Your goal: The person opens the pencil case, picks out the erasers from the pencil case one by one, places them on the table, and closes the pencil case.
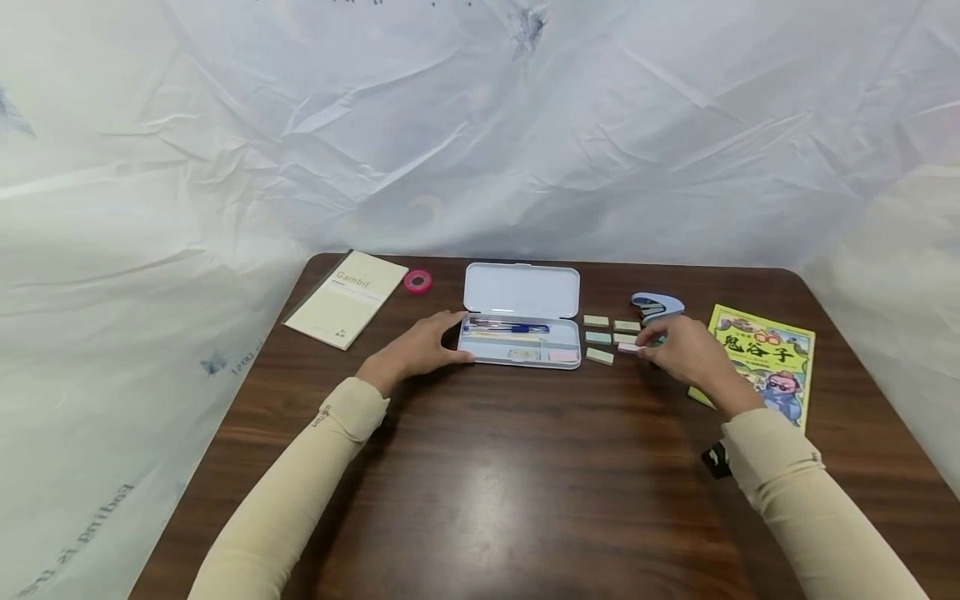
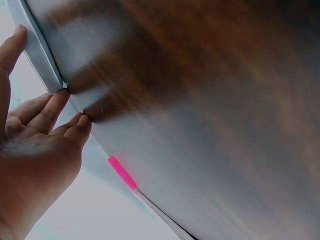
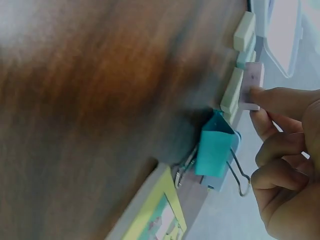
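An open white pencil case (image 1: 521,292) lies at the table's far middle, with pens (image 1: 510,327), a pencil and a pink block (image 1: 562,356) inside. My left hand (image 1: 420,346) holds the case's left end, thumb at the front corner and fingers at the back; the left wrist view shows its fingertips (image 2: 62,93) low by the table. Right of the case lie several pale green and teal eraser-like blocks (image 1: 599,356). My right hand (image 1: 686,354) pinches a pale pink eraser (image 3: 251,82) between thumb and fingers, beside the green ones (image 3: 232,90).
Near the right hand are a teal binder clip (image 3: 215,152) and a light blue stapler (image 1: 657,305). A yellow-bordered book (image 1: 776,354) lies at right, with a black object (image 1: 716,460) by the right sleeve. At left are a cream notebook (image 1: 347,298) and a pink ring (image 1: 417,281).
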A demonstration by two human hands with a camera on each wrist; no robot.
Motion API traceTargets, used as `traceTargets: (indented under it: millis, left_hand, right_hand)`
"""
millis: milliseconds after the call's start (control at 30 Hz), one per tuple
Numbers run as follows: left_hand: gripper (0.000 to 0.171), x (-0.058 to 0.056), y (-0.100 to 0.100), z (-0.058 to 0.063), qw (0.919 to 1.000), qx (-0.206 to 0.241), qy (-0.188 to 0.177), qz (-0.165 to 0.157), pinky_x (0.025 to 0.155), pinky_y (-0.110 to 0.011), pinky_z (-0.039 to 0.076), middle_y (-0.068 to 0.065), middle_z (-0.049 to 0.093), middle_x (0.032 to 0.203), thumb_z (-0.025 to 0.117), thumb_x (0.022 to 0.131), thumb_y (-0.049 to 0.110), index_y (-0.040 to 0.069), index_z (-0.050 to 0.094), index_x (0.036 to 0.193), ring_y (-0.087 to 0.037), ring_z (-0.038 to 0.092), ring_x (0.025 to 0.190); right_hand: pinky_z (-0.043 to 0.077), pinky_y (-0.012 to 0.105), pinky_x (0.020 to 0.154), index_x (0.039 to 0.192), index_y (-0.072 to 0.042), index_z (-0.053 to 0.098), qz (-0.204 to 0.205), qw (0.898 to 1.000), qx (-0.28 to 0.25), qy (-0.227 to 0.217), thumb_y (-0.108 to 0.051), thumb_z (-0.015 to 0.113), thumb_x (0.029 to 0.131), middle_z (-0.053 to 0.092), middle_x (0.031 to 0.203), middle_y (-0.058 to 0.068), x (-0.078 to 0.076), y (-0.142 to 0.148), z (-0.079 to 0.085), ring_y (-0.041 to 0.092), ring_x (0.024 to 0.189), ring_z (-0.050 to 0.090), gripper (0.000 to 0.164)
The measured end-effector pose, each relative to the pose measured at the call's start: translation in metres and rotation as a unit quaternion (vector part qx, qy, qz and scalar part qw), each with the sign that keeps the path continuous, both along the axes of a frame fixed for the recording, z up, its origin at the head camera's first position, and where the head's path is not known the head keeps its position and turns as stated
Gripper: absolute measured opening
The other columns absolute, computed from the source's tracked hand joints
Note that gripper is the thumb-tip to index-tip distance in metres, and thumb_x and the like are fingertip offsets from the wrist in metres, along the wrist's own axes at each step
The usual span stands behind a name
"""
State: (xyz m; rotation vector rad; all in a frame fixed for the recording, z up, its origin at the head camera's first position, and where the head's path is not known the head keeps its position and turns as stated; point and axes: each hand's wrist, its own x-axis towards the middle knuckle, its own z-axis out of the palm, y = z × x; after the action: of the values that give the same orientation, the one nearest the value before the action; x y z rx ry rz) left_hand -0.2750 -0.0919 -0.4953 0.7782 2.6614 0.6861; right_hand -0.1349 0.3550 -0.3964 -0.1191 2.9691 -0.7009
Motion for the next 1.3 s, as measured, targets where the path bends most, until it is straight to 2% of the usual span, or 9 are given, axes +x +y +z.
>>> traceTargets:
  millis: [167, 333, 567, 733, 1300]
  left_hand:
    - [0.104, 0.0, -0.001, -0.001, 1.0, -0.002, -0.003, 0.001, 0.142, -0.055, 0.035, -0.017, 0.042, 0.185, 0.086, 0.097, 0.066, 0.023, 0.041, 0.18, -0.036, 0.038, 0.174]
    - [0.105, -0.001, -0.001, -0.001, 0.9999, -0.001, -0.008, 0.006, 0.143, -0.057, 0.034, -0.017, 0.039, 0.186, 0.086, 0.096, 0.069, 0.026, 0.04, 0.18, -0.037, 0.036, 0.175]
    - [0.105, -0.001, -0.001, 0.0, 0.9999, -0.006, -0.008, 0.007, 0.143, -0.057, 0.034, -0.016, 0.039, 0.186, 0.085, 0.096, 0.07, 0.026, 0.04, 0.18, -0.037, 0.036, 0.175]
    - [0.103, 0.0, -0.001, 0.001, 0.9999, -0.002, -0.009, 0.006, 0.142, -0.056, 0.035, -0.017, 0.04, 0.185, 0.086, 0.097, 0.067, 0.026, 0.041, 0.18, -0.037, 0.038, 0.174]
    - [0.102, 0.002, 0.0, -0.001, 0.9999, 0.012, 0.0, 0.001, 0.142, -0.056, 0.036, -0.018, 0.041, 0.184, 0.086, 0.098, 0.065, 0.025, 0.042, 0.179, -0.037, 0.039, 0.173]
  right_hand:
    - [0.052, 0.038, 0.062, 0.115, -0.004, 0.086, -0.006, 1.0, 0.006, -0.026, -0.016, 0.079, 0.106, 0.084, 0.1, 0.016, 0.0, -0.001, -0.006, 0.02, 0.071, 0.068, 0.016]
    - [0.053, 0.038, 0.062, 0.114, -0.006, 0.086, -0.018, 0.999, 0.007, -0.033, -0.016, 0.08, 0.106, 0.084, 0.103, 0.016, -0.001, -0.001, -0.01, 0.021, 0.075, 0.07, 0.015]
    - [0.048, 0.036, 0.064, 0.101, -0.01, 0.085, -0.013, 1.0, 0.0, -0.024, -0.014, 0.086, 0.102, 0.082, 0.096, 0.01, 0.0, -0.003, -0.012, 0.02, 0.072, 0.063, 0.004]
    - [0.048, 0.036, 0.069, 0.092, -0.009, 0.082, 0.006, 1.0, -0.007, -0.014, -0.008, 0.087, 0.099, 0.079, 0.088, 0.008, 0.0, -0.005, -0.017, 0.017, 0.071, 0.06, 0.009]
    - [0.05, 0.038, 0.071, 0.093, -0.009, 0.081, 0.007, 1.0, 0.01, -0.016, -0.003, 0.083, 0.1, 0.079, 0.093, 0.011, 0.001, -0.009, -0.019, 0.019, 0.075, 0.062, 0.009]
